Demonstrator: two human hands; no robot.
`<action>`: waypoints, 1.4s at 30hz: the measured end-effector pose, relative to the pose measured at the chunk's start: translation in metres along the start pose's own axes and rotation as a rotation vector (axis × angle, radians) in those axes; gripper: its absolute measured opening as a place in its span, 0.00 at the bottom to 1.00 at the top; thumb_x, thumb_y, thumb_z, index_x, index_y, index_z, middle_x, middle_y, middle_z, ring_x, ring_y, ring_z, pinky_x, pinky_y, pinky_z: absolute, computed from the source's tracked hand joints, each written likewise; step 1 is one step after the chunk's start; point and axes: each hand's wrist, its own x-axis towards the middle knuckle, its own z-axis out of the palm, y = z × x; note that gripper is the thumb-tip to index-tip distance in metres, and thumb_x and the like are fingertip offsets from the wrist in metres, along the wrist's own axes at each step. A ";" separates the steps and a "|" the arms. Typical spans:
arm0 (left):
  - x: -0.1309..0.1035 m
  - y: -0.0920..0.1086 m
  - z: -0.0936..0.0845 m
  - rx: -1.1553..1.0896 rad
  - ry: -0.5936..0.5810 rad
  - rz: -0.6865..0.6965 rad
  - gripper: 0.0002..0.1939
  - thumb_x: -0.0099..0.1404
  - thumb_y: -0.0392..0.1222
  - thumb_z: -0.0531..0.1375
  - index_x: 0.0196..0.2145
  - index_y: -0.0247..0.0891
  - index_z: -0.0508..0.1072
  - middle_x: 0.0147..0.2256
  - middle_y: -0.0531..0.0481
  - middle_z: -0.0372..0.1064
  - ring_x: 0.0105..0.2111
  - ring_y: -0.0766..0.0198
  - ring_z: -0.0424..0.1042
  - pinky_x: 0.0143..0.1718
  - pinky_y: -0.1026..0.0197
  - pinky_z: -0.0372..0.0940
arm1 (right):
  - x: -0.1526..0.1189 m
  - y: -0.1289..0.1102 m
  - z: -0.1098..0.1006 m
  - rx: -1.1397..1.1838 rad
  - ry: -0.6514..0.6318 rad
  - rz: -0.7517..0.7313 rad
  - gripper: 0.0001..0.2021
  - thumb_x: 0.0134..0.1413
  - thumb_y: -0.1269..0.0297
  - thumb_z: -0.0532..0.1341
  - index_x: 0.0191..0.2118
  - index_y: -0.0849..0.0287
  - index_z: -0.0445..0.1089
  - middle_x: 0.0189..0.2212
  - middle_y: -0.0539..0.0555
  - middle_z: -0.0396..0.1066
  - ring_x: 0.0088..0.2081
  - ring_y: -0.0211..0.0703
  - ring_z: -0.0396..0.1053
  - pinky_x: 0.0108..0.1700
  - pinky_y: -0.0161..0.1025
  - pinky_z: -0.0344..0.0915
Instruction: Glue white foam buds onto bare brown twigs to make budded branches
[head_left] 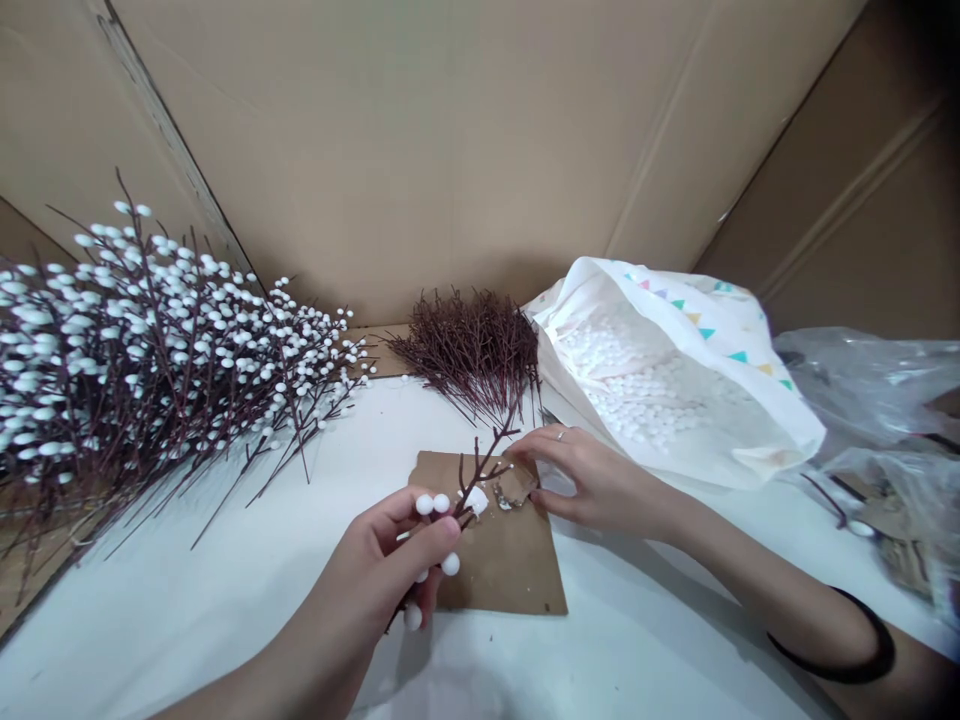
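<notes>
My left hand (401, 560) is closed round a brown twig (480, 472) that carries several white balls (450, 564) near its lower part; its forked upper end is bare. Under the twig, a brown cardboard piece (510, 575) lies on the white table, with a white blob (475, 500) on it. My right hand (581, 478) is at the upper right of the cardboard, thumb and fingers apart, around a small torn cardboard scrap (517, 486). Whether the fingertips grip the scrap or the twig's tip cannot be made out.
White-balled twigs (165, 340) are heaped at the left. Bare brown twigs (480, 345) lie at the back middle. A white bag (750, 400) of white balls stands open at the back right, beside clear plastic (862, 385). Cardboard walls (450, 150) rise behind.
</notes>
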 end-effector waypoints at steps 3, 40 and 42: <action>0.002 -0.001 0.000 0.027 0.006 -0.003 0.12 0.58 0.48 0.64 0.28 0.39 0.69 0.22 0.57 0.62 0.20 0.72 0.55 0.20 0.68 0.52 | 0.001 0.001 -0.001 -0.004 -0.004 -0.022 0.21 0.48 0.71 0.62 0.51 0.54 0.69 0.47 0.59 0.70 0.49 0.54 0.66 0.51 0.54 0.62; 0.006 0.002 0.002 0.117 -0.131 -0.106 0.16 0.54 0.50 0.66 0.25 0.37 0.67 0.18 0.59 0.59 0.16 0.75 0.50 0.17 0.68 0.44 | 0.000 -0.036 0.011 0.808 0.317 -0.192 0.19 0.52 0.72 0.65 0.50 0.52 0.71 0.45 0.56 0.69 0.45 0.43 0.70 0.49 0.44 0.69; 0.006 0.002 0.002 0.115 -0.143 -0.113 0.16 0.53 0.51 0.66 0.25 0.37 0.67 0.18 0.60 0.58 0.16 0.75 0.50 0.16 0.68 0.43 | 0.000 -0.038 0.011 0.822 0.312 -0.193 0.19 0.52 0.72 0.66 0.50 0.52 0.71 0.45 0.56 0.70 0.46 0.43 0.70 0.50 0.44 0.69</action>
